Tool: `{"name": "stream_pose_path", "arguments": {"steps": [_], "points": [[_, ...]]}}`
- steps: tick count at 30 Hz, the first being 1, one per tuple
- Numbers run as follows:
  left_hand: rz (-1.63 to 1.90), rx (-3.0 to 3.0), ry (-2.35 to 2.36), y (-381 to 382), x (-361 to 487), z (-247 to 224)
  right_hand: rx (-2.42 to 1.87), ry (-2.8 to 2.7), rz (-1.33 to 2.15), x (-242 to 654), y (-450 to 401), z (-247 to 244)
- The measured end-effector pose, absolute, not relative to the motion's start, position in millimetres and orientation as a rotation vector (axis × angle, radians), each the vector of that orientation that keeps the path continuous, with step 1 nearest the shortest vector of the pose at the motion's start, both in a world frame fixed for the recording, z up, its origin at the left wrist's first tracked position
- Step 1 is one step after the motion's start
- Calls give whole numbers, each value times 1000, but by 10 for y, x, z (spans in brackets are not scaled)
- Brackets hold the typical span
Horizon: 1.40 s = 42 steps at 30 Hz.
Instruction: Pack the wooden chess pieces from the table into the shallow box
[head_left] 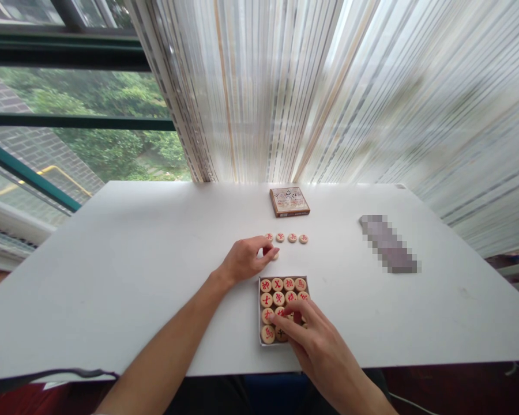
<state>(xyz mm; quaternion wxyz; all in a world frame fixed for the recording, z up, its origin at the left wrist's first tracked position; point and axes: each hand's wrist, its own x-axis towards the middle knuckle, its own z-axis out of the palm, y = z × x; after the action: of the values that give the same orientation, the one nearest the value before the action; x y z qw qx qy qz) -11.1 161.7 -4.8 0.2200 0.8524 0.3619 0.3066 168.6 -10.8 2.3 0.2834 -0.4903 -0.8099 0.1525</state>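
Note:
My left hand (249, 257) rests on the white table beyond the box, its thumb and fingers closed on a pale round Chinese chess piece (275, 256), partly hidden by the fingertips. Just past it, a row of several pieces with red characters (292, 237) lies flat. Nearer to me is a square open box (260, 305) with rows of wooden pieces, mostly marked in red. Over its lower right part reaches my right hand (318, 340), thumb and fingers curled about a red-marked piece (279, 312) in the box. This hand hides several other pieces.
A flat brown box lid with printed writing (289, 202) lies near the table's (155, 242) far edge. To the right is a blurred-out greyish object (389, 245). String curtains (277, 86) and a window stand behind the table. A dark cable (86, 372) crosses the near left edge.

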Motion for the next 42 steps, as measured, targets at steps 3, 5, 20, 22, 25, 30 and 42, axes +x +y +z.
{"name": "stream_pose_path", "arguments": {"steps": [3,5,20,22,25,30,42], "points": [[861,2371,1035,1619,-107,-55,-1301,-2054,383,1772,-60,39],[897,2374,1077,1630,-103,-60,-1305,-1976,339,1866,42,79],[955,2488,968,1746,-161,-40,-1362,-1707,234,2348,1546,-36],[947,2496,995,1745,-141,-59,-1367,-1701,266,2390,1521,-93],[970,2484,1050,1763,-116,-92,-1384,-1729,340,2451,1488,-130],[1023,2453,1006,1771,-109,-97,-1339,-1800,358,2436,1455,-95],[767,2515,797,1650,-127,-15,-1181,-1913,393,2235,1252,-32]]}}
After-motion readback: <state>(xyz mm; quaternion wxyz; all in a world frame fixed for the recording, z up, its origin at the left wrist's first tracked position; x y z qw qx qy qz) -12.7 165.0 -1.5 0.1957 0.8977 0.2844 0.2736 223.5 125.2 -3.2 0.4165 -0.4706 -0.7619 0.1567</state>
